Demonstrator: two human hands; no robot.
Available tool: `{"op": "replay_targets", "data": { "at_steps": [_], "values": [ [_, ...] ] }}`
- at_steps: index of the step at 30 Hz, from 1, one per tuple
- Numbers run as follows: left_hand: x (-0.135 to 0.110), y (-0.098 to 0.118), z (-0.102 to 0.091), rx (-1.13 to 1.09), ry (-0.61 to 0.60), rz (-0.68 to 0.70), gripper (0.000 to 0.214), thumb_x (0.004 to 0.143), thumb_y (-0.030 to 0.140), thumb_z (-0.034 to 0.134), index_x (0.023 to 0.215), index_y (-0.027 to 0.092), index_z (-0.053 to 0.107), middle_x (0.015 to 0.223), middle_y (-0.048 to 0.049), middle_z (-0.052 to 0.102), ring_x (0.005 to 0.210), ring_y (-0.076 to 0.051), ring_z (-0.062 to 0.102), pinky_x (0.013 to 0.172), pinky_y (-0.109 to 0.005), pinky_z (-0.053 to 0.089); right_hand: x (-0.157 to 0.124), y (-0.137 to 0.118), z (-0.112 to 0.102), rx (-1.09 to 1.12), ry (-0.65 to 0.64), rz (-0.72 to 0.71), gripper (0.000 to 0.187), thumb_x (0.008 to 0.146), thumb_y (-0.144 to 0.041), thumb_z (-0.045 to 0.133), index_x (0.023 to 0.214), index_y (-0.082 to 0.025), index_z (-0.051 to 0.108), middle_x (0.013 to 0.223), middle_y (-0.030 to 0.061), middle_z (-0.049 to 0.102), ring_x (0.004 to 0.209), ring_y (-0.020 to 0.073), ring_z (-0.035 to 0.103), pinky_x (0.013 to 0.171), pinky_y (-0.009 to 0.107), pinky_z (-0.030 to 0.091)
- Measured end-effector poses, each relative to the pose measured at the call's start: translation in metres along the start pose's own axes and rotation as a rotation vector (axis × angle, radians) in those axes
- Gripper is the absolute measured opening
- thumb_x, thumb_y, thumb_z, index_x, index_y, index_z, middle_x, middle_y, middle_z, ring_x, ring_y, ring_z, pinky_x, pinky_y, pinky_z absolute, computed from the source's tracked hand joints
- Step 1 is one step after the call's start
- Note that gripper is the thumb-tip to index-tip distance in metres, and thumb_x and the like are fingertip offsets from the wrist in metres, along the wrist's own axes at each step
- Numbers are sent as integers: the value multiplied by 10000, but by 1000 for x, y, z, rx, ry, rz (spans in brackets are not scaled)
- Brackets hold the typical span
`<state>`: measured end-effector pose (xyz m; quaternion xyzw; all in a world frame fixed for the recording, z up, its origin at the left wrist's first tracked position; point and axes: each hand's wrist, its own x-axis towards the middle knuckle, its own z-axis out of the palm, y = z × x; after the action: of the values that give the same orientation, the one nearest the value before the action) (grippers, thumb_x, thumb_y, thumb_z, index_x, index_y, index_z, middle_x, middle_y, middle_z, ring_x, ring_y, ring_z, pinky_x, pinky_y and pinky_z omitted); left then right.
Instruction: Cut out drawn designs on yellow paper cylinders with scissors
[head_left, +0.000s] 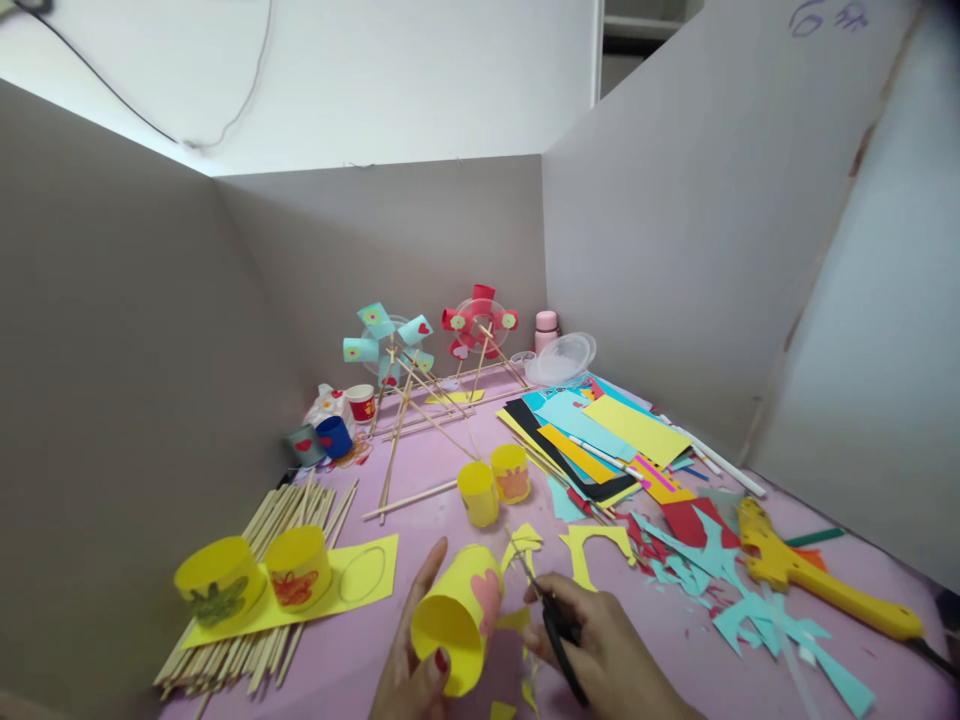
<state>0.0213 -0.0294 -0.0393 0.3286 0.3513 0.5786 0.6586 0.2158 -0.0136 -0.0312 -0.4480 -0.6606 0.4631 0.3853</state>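
Note:
My left hand (412, 668) grips a yellow paper cup (454, 615) lying on its side, open mouth toward me, with a pink heart shape on its wall. My right hand (600, 655) is closed round black-handled scissors (546, 610), whose blades point up at the cup's rim. Yellow paper scraps (523, 543) lie just behind the cup on the pink table (420, 470).
Two yellow cups (495, 485) stand mid-table, two more (251, 575) on a yellow sheet over wooden sticks (247, 640) at the left. Two paper windmills (390, 350) stand at the back. Coloured sheets (600, 435), cut scraps and a yellow glue gun (810, 575) lie at the right. Cardboard walls enclose the table.

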Motion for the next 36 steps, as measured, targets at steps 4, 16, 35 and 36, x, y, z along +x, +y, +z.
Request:
{"op": "replay_targets", "data": {
  "at_steps": [4, 16, 35, 36],
  "values": [
    [-8, 10, 16, 252, 28, 96, 966, 474, 504, 807, 1324, 263, 417, 1167, -96, 590, 989, -305, 588, 805, -342, 460, 1, -5, 1, 330, 10, 38, 497, 659, -315, 712, 1106, -235, 511, 859, -10, 548, 595, 113, 444, 533, 208, 378],
    [-10, -9, 30, 227, -14, 116, 1099, 423, 572, 799, 1367, 360, 278, 1349, -92, 429, 1240, -355, 422, 940, -390, 402, -2, -8, 12, 719, 16, -22, 692, 516, -503, 824, 1070, -285, 470, 1005, 29, 561, 624, 122, 541, 528, 224, 441],
    [-8, 8, 14, 81, 16, -21, 947, 463, 420, 839, 1321, 327, 451, 1136, -95, 690, 1090, -393, 567, 914, -469, 446, 0, -14, -7, -172, -97, -23, 131, 692, -263, 603, 817, -231, 585, 607, -75, 460, 547, 118, 410, 506, 201, 286],
    [-8, 9, 15, 79, 6, -24, 952, 461, 425, 839, 1323, 319, 449, 1137, -99, 688, 1092, -389, 568, 921, -467, 441, 0, -14, -7, -170, -96, -26, 127, 693, -269, 604, 812, -230, 582, 606, -75, 456, 547, 118, 411, 504, 201, 283]
  ]
}}
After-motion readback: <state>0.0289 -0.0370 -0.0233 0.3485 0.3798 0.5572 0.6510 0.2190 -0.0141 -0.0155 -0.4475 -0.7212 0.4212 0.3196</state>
